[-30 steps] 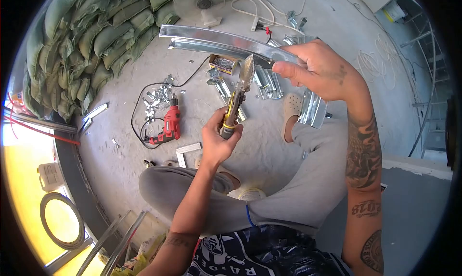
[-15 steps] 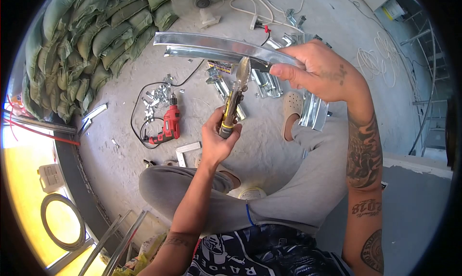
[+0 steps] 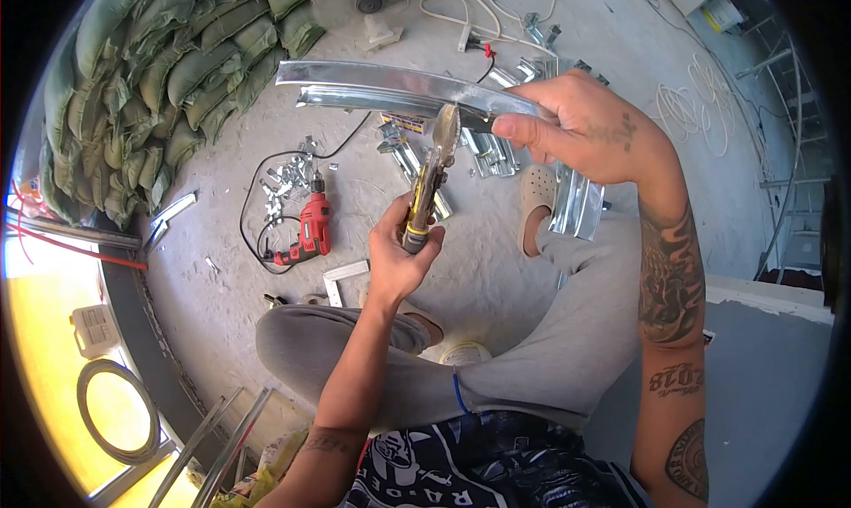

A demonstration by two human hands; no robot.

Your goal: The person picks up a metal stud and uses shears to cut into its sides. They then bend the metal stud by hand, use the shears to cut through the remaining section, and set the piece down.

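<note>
My right hand (image 3: 581, 127) grips one end of a long shiny metal channel (image 3: 372, 84) that reaches out to the left above the floor. My left hand (image 3: 399, 255) is closed around the yellow-and-grey handles of tin snips (image 3: 427, 182). The snips point upward and their blades meet the lower edge of the channel, just left of my right thumb. I am sitting on the concrete floor with both knees bent, in grey trousers.
A red corded drill (image 3: 310, 229) lies on the floor beside small metal brackets (image 3: 288, 182). More cut channel pieces (image 3: 576, 202) lie by my right foot. Stacked green sandbags (image 3: 151, 82) fill the upper left. White cables (image 3: 700, 109) lie at right. A metal square (image 3: 341, 277) rests near my left knee.
The channel has shifted slightly left and up in my right hand, and the snips have risen with it, their blades now at the channel's edge. My hands stay gripped.
</note>
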